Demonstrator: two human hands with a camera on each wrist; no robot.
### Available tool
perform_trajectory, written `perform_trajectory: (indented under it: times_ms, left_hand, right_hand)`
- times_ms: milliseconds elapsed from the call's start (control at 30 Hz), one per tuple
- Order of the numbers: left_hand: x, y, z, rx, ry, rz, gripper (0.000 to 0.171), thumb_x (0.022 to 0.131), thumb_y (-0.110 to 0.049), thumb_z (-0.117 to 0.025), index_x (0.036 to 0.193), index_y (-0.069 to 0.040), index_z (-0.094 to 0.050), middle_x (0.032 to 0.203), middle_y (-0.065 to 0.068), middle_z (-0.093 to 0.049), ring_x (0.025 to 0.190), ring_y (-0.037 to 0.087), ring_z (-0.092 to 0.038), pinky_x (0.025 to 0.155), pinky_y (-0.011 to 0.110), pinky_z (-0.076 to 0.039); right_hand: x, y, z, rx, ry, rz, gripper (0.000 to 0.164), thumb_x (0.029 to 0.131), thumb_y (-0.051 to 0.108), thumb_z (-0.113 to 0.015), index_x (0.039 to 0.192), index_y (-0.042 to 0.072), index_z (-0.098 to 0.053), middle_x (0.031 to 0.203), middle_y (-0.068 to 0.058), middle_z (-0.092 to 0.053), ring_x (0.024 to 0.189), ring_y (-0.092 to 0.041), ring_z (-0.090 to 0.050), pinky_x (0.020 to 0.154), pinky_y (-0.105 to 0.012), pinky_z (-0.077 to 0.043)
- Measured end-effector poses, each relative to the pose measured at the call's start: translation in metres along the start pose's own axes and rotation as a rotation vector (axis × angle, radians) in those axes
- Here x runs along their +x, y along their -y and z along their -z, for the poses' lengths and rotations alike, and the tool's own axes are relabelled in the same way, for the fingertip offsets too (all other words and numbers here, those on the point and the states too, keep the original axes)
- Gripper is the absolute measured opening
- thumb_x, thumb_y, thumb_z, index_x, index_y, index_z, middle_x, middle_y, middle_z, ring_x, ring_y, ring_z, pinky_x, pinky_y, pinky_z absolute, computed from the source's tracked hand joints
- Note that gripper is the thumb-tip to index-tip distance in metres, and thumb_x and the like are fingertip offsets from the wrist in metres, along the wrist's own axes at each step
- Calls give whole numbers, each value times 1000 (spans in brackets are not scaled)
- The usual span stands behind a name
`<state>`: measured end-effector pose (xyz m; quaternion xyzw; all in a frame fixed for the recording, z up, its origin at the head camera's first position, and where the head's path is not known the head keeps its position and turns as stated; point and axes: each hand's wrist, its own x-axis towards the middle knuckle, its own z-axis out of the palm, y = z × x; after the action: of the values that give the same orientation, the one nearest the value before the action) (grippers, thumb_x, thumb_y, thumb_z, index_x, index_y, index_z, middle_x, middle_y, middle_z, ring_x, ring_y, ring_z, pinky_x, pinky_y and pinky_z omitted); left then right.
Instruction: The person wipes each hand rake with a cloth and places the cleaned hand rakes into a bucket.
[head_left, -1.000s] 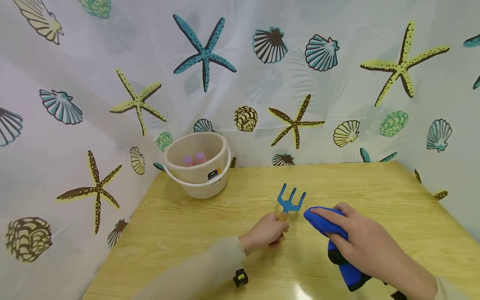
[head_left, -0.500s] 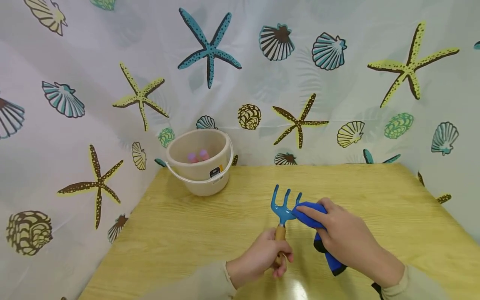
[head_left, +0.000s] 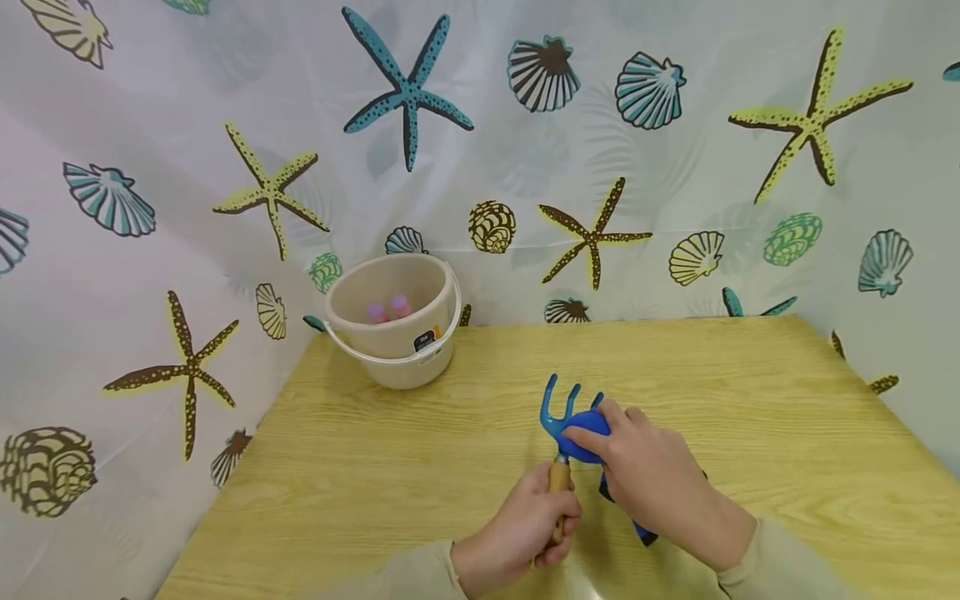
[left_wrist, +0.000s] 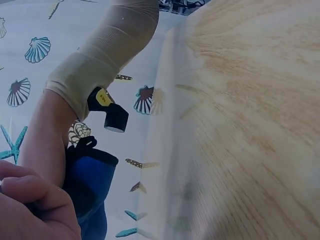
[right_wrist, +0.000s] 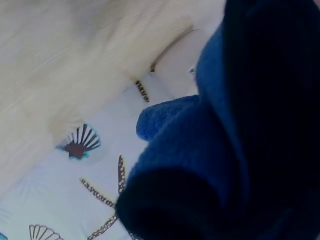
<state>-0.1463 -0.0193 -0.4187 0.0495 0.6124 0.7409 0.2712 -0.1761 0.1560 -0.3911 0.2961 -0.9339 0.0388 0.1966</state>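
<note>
A small hand fork with blue prongs (head_left: 556, 421) and a wooden handle (head_left: 559, 477) points away from me over the table. My left hand (head_left: 525, 521) grips the handle, its fingers curled round it. Pinched in my right hand (head_left: 660, 479) is a blue cloth (head_left: 588, 435) with black edging, pressed over the right side of the fork's head and hiding part of it. Loose ends of the cloth hang below the right hand. In the right wrist view the folded cloth (right_wrist: 185, 145) fills much of the picture; the left wrist view shows it (left_wrist: 90, 185) beyond the left fingers.
A beige bucket (head_left: 360, 340) with a white handle stands at the table's back left corner. Inside lie pink items with purple tops (head_left: 401, 306). The wood-grain table (head_left: 337, 492) backs onto a white curtain (head_left: 480, 150) printed with shells and starfish.
The left hand has raised the fork by its handle and drawn it nearer. My right hand has moved left, bringing the blue cloth from beside the fork onto its head.
</note>
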Motion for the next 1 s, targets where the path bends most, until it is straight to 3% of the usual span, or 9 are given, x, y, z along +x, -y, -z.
perform_trajectory:
  times_ms: [267,433,600,833,1000]
  left_hand:
    - [-10,-6,1,-27,35,-33,14,83,1,-49,91,-6,-40,56,-2,-45,31,9,-31,28,20,-24]
    - [-10,-8,5,-33,24,-12,16,82,-1,-50,92,-7,-39,57,-2,-46,34,10,-33,30,19,-26]
    - [-7,-9,9,-25,29,-30,15,80,-1,-50,91,-7,-40,56,-1,-46,33,10,-34,30,19,-27]
    - [-6,-14,11,4,15,-48,16,82,-1,-49,91,-7,-38,58,-1,-45,33,10,-31,29,21,-23]
    - [-12,-18,12,26,16,-61,14,84,0,-48,92,-7,-38,58,-2,-43,34,10,-30,30,21,-21]
  right_hand:
    - [10,-10,-7,-54,-49,-23,52,70,7,-74,120,23,-67,108,-21,-57,80,-34,-58,33,-33,-47]
    - [9,-2,-1,44,9,-58,52,73,6,-71,120,27,-66,106,-17,-57,76,-26,-58,35,-27,-46]
    - [6,14,10,134,37,-17,51,74,7,-71,120,28,-65,104,-14,-56,77,-21,-57,44,-30,-52]
    - [15,14,8,49,-43,8,51,73,8,-71,120,28,-66,105,-16,-56,77,-24,-57,35,-26,-44]
    - [27,12,5,-1,-64,10,53,70,8,-74,119,26,-67,105,-18,-57,76,-28,-57,34,-30,-47]
